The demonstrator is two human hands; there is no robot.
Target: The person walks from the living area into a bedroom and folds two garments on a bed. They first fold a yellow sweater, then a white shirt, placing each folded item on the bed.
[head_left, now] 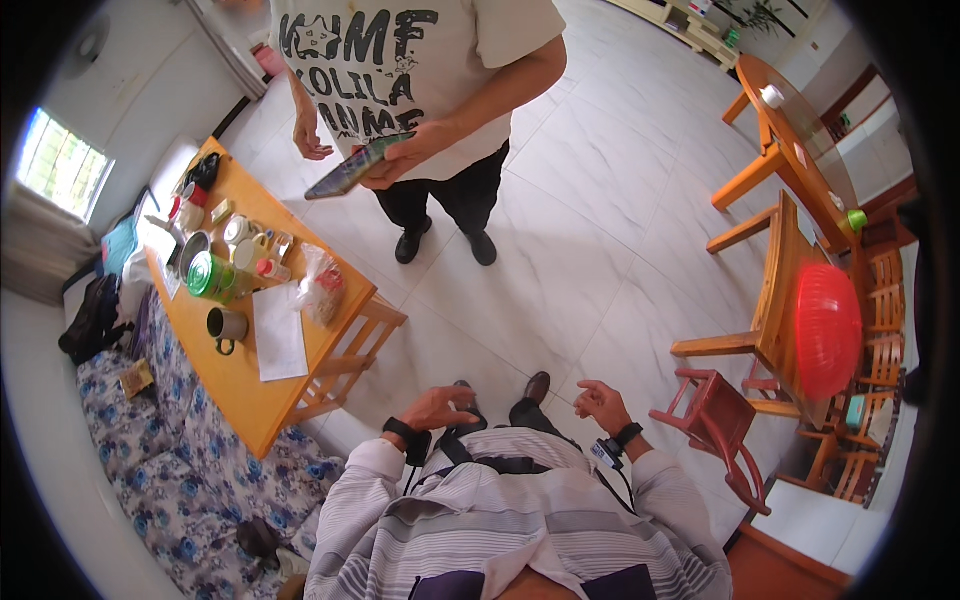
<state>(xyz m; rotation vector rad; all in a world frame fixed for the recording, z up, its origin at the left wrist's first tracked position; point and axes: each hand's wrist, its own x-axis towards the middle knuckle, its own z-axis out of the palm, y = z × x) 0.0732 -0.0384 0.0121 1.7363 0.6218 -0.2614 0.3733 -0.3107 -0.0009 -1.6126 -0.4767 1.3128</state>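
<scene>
Both of my hands are raised in front of my striped shirt, a band on each wrist. My left hand (437, 408) is open, its fingers stretched toward the right and nothing in them. Apart from it, my right hand (604, 406) is held with loosely bent fingers, also holding nothing that I can see. A small device (606, 452) is strapped at the right wrist. The wooden table (340, 330) is nearest to my left hand, with a sheet of paper (280, 333) and a dark mug (227, 326) on it. Neither hand touches these.
Facing me, a person in a printed white T-shirt (420, 90) holds a tablet-like device (360, 167). On the table stand a green-lidded jar (206, 275) and a plastic bag (321, 285). A flowered sofa (170, 490) is left; a red chair (712, 410) and red cover (828, 330) are right.
</scene>
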